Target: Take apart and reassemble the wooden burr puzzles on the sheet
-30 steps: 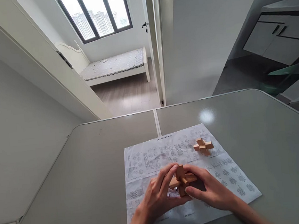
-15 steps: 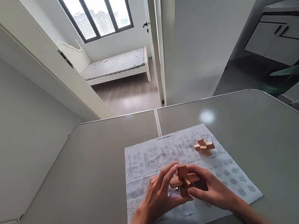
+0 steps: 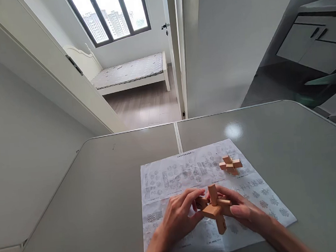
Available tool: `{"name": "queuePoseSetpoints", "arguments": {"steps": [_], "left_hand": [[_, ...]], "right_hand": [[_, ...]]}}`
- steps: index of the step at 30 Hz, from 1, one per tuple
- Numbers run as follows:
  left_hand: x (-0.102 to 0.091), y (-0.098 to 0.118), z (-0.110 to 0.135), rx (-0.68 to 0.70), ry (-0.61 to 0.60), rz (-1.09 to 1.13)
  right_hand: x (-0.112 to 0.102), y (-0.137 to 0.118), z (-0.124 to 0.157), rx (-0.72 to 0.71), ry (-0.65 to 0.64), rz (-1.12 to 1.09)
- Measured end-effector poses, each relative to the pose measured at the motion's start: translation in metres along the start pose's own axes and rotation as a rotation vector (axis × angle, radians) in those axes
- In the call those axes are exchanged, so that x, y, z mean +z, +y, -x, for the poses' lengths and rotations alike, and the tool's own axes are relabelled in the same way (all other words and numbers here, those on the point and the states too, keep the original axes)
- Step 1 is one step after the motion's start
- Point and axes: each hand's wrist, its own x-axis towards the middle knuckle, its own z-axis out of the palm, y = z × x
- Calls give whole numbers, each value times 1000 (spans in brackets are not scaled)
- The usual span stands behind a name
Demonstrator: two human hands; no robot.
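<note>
A wooden cross-shaped burr puzzle (image 3: 215,209) is held above a printed instruction sheet (image 3: 172,176) on the grey table. My left hand (image 3: 180,217) pinches its left side with the fingertips. My right hand (image 3: 244,211) wraps round its right side, thumb on the front. A second, smaller wooden burr puzzle (image 3: 230,165) lies on the sheet's far right part, clear of both hands.
The grey table (image 3: 103,194) has a seam down its middle and rounded far corners. Beyond it stand a white wall, an open door and a room with a bed (image 3: 128,72) under a window. Dark cabinets (image 3: 310,43) are at the right.
The puzzle has been turned in my hands and shifted slightly right and down; one bar now sticks down toward me. The small puzzle has not moved.
</note>
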Motion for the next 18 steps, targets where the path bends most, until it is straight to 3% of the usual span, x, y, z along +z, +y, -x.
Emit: {"name": "queuePoseSetpoints", "arguments": {"steps": [9, 18], "left_hand": [[3, -3, 2, -74, 41, -74], [2, -4, 1, -147, -19, 2]], "right_hand": [[3, 3, 0, 131, 326, -149], [3, 7, -2, 106, 311, -163]]}}
